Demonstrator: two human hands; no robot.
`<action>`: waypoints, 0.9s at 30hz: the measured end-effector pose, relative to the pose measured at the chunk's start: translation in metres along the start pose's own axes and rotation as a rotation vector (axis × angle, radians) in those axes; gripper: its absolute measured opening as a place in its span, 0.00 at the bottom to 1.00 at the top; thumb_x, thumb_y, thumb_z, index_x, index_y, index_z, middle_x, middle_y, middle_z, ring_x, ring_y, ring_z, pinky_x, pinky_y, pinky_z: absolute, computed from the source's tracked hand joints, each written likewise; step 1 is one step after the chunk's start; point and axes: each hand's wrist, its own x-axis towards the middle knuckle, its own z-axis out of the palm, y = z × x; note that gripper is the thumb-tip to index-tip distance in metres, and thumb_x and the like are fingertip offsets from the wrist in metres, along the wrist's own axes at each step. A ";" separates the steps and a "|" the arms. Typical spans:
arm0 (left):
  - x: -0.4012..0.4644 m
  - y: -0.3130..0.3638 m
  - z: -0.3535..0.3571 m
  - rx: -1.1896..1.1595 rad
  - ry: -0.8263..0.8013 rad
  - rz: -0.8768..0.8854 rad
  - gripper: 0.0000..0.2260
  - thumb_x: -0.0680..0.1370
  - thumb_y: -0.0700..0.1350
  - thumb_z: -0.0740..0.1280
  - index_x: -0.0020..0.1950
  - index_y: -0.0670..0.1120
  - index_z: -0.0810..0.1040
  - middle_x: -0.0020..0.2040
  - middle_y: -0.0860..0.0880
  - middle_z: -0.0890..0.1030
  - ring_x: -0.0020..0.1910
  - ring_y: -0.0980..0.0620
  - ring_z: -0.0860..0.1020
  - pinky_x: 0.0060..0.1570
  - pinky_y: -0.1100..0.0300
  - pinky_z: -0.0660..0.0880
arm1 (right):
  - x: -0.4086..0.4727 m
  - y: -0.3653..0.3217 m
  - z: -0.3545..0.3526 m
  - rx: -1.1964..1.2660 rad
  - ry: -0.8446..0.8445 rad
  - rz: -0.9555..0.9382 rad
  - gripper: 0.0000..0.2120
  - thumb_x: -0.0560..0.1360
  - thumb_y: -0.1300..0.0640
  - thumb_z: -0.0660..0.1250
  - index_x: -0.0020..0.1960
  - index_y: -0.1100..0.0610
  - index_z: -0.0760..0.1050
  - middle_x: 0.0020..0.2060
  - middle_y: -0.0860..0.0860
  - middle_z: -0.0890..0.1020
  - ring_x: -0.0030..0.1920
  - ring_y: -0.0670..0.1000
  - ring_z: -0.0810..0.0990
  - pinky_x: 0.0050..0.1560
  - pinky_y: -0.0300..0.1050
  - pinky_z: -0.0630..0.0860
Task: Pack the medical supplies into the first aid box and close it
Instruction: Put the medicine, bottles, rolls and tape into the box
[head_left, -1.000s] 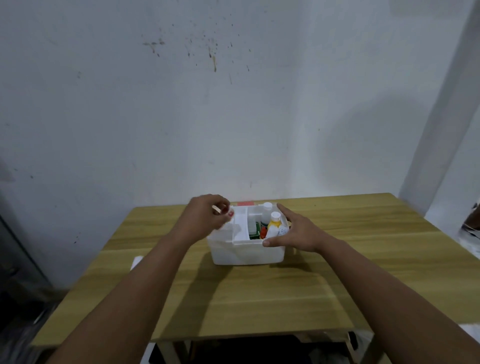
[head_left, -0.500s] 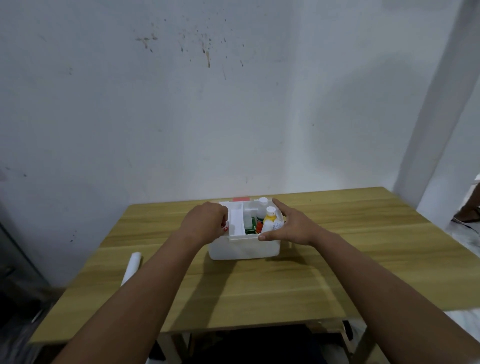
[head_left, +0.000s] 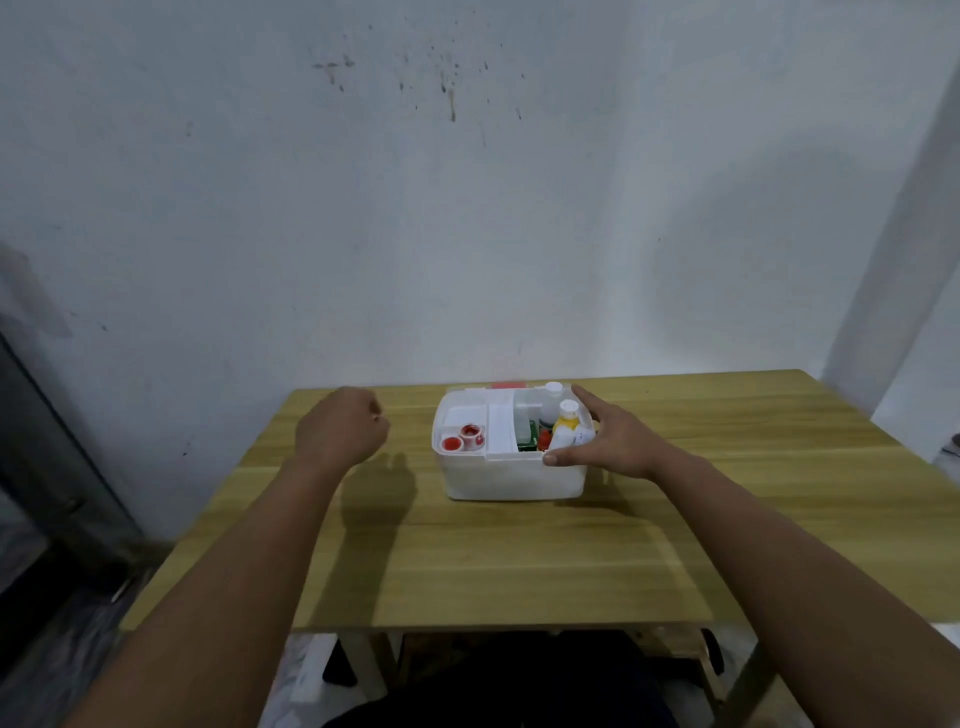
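The white first aid box (head_left: 511, 478) stands open near the far middle of the wooden table (head_left: 519, 561). Its left tray compartment holds two small red-and-white tape rolls (head_left: 464, 437). On the right side stand a yellow bottle (head_left: 566, 423) with a white cap, a white bottle (head_left: 551, 397) behind it, and green and red items (head_left: 535, 440). My right hand (head_left: 608, 441) grips the box's right rim, thumb on the front edge. My left hand (head_left: 340, 431) hovers left of the box, fingers curled in, holding nothing I can see.
The box's lid with a red patch (head_left: 509, 385) lies behind the box against the white wall. A dark frame (head_left: 52, 457) stands at the left of the table. A table leg and white objects show below the front edge.
My left hand has left the box's left compartment and drawn away to the left; the red-and-white rolls now lie uncovered in the tray. My right hand stays on the box's right rim.
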 end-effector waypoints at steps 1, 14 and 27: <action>-0.001 -0.015 -0.001 0.099 -0.086 -0.085 0.13 0.74 0.52 0.67 0.55 0.50 0.83 0.56 0.48 0.83 0.54 0.45 0.81 0.52 0.51 0.79 | 0.001 0.001 0.000 -0.003 0.001 0.002 0.48 0.67 0.47 0.81 0.79 0.46 0.58 0.66 0.44 0.73 0.59 0.45 0.71 0.54 0.40 0.69; -0.001 -0.049 0.013 0.171 -0.414 -0.285 0.12 0.75 0.43 0.71 0.56 0.39 0.79 0.57 0.40 0.82 0.54 0.42 0.83 0.43 0.54 0.79 | 0.002 0.004 0.001 -0.014 0.008 0.013 0.48 0.68 0.48 0.81 0.80 0.46 0.58 0.61 0.42 0.72 0.59 0.45 0.71 0.47 0.33 0.70; 0.036 0.122 0.001 -0.326 -0.250 0.103 0.11 0.72 0.45 0.76 0.52 0.41 0.85 0.47 0.45 0.86 0.47 0.46 0.85 0.52 0.51 0.82 | 0.003 0.005 0.001 -0.012 0.008 0.033 0.53 0.66 0.45 0.82 0.81 0.46 0.54 0.74 0.49 0.71 0.61 0.46 0.71 0.58 0.41 0.71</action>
